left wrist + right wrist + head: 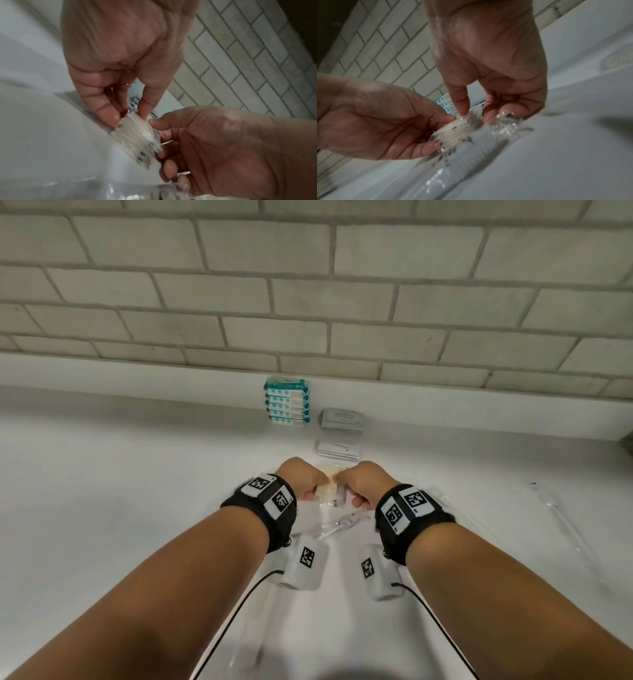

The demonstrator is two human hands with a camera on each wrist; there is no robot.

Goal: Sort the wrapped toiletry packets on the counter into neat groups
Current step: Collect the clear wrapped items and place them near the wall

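My two hands meet over the white counter [137, 491] and both pinch one small stack of clear-wrapped cream packets [328, 491]. The left hand [308, 486] holds its left side and the right hand [352, 489] its right side. In the left wrist view the left hand [128, 117] grips the stack [137, 134] between thumb and fingers. In the right wrist view the right hand [476, 115] pinches the stack [458, 129] from above, with the left hand's fingers [428, 147] curled under it. The stack's lower edge rests on or just above the counter.
Against the brick wall stands a stack of teal packets [287, 405]. A grey packet pile [342, 421] and a white packet pile [339, 448] lie to its right. Clear-wrapped long items lie near my wrists [339, 523], far right [555, 508] and front [253, 628].
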